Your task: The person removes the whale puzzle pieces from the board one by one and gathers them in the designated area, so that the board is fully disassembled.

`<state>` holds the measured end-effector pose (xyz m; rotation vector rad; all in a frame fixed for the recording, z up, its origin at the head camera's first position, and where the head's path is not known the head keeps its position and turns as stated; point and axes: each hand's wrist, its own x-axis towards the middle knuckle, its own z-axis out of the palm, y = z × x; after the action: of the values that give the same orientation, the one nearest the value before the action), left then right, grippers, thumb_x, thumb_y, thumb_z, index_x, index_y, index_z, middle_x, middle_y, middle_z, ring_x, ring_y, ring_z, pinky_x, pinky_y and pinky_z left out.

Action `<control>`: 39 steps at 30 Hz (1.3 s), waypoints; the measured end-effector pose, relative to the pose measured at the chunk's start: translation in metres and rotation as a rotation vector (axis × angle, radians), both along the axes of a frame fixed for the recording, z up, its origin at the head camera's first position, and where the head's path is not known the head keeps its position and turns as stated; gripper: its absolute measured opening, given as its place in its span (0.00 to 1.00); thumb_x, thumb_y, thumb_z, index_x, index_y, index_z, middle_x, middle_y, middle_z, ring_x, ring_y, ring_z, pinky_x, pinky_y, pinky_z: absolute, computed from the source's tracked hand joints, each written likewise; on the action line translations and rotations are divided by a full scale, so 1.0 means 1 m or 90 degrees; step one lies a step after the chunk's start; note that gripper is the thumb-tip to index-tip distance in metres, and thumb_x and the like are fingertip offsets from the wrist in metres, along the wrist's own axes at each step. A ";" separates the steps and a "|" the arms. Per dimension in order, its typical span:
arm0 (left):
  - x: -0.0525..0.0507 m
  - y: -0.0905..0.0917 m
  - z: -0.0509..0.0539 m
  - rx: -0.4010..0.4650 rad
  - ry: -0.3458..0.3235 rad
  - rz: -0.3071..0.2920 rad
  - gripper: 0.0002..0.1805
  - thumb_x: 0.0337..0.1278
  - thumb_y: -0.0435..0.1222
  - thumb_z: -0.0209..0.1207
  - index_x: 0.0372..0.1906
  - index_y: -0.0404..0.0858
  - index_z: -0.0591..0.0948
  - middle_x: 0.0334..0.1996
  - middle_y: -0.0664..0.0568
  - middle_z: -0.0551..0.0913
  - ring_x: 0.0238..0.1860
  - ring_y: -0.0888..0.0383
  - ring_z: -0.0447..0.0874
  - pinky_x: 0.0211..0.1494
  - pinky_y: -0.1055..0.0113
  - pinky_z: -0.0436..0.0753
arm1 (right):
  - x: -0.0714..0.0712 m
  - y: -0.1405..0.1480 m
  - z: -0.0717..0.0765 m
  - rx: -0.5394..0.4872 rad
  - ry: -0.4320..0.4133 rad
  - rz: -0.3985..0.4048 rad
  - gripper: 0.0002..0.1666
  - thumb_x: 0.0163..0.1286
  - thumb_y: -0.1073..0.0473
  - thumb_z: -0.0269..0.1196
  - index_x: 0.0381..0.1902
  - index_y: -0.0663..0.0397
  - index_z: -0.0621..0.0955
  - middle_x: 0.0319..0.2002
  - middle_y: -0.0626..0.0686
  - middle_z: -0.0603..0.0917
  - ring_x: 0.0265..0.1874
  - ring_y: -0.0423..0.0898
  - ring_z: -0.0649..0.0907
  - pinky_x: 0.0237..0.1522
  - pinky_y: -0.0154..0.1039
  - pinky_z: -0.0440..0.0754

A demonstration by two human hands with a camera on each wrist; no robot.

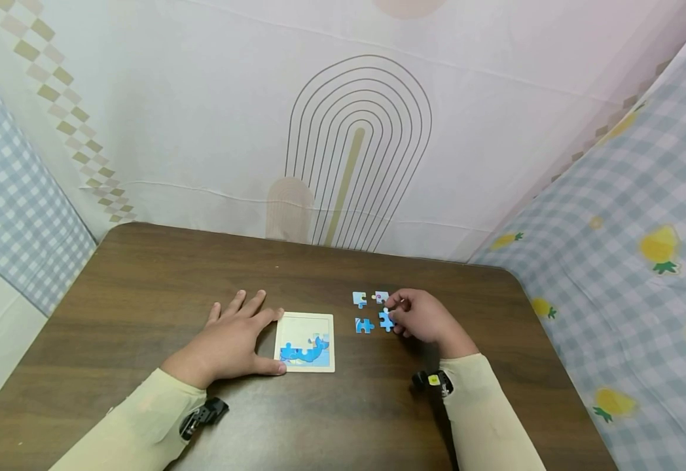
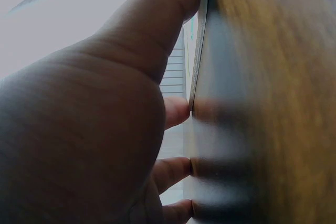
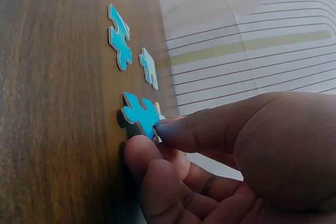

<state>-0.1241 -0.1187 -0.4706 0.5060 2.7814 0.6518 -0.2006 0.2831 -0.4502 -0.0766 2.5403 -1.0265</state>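
A square wooden puzzle tray [image 1: 305, 315] lies on the table, its lower part filled with pieces that show a blue whale. My left hand [image 1: 231, 340] rests at the tray's left side, fingers spread, with thumb and index finger touching its edge. To the right of the tray, my right hand [image 1: 428, 317] pinches a blue puzzle piece [image 3: 140, 114] between thumb and fingers. That piece is tilted up off the table in the right wrist view. Nearby lie a blue-and-white piece [image 1: 364, 325], a pale piece [image 1: 359, 299] and another piece [image 1: 381, 297], partly hidden in the right wrist view.
The brown wooden table [image 1: 331, 418] meets a patterned cloth [image 1: 201, 131] at its back edge. Checked cloth [image 1: 614, 261] hangs along the right side, and more of it at the left. A small black device is strapped on each wrist.
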 end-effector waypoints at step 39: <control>-0.001 -0.001 -0.002 0.001 -0.001 0.001 0.61 0.48 0.77 0.76 0.86 0.55 0.72 0.92 0.37 0.56 0.91 0.23 0.46 0.81 0.12 0.48 | -0.005 -0.002 0.005 0.011 -0.013 0.011 0.06 0.84 0.65 0.64 0.54 0.59 0.85 0.38 0.59 0.87 0.27 0.49 0.90 0.35 0.45 0.93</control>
<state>-0.1251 -0.1196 -0.4729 0.5038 2.7810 0.6544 -0.2053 0.2815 -0.4450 -0.0832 2.5256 -0.9927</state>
